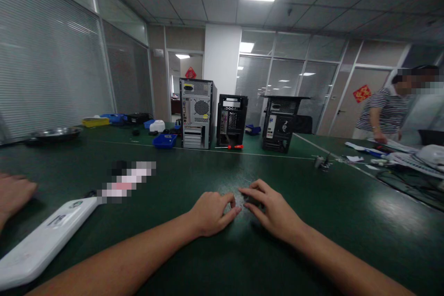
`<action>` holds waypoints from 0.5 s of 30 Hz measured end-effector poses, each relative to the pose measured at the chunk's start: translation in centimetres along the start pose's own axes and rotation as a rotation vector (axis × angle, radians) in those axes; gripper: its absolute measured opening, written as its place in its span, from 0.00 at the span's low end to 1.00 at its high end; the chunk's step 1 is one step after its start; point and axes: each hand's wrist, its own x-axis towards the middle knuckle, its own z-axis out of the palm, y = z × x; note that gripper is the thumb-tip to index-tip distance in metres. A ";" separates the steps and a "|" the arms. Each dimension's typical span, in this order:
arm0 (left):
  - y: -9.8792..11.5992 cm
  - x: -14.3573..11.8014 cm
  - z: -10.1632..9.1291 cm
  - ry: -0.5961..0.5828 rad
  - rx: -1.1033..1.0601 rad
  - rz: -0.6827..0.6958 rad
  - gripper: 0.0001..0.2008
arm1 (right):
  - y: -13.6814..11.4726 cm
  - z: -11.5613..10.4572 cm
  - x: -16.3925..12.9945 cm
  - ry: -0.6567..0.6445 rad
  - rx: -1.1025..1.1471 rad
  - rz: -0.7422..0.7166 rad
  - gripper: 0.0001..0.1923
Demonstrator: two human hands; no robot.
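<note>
Both hands rest on the near green worktop [312, 222], fingertips meeting. A small dark part [250, 200] lies between them, under the right hand [274, 212] fingers; the left hand [210, 212] grip is loosely curled, touching it. Whether either grip is clamped on it cannot be told.

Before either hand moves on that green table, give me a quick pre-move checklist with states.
1. Left hand resting on the dark green table, fingers curled: ok.
2. Right hand flat beside it, fingertips nearly meeting: ok.
3. Small dark item under the right fingertips, identity: cannot tell.
4. White flat plastic device lies apart, to the left: ok.
5. Another person's hand at the left edge, close by: not ok.
</note>
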 end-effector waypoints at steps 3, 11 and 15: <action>-0.2 0.1 0.5 0.018 -0.011 0.068 0.23 | -1.2 1.8 0.5 0.014 0.001 -0.064 0.25; -1.1 0.6 0.5 0.045 -0.043 0.153 0.23 | 0.3 3.0 0.6 0.085 -0.069 -0.162 0.21; -1.0 0.6 0.4 0.045 0.030 0.171 0.21 | 0.6 2.8 0.3 0.103 -0.056 -0.164 0.25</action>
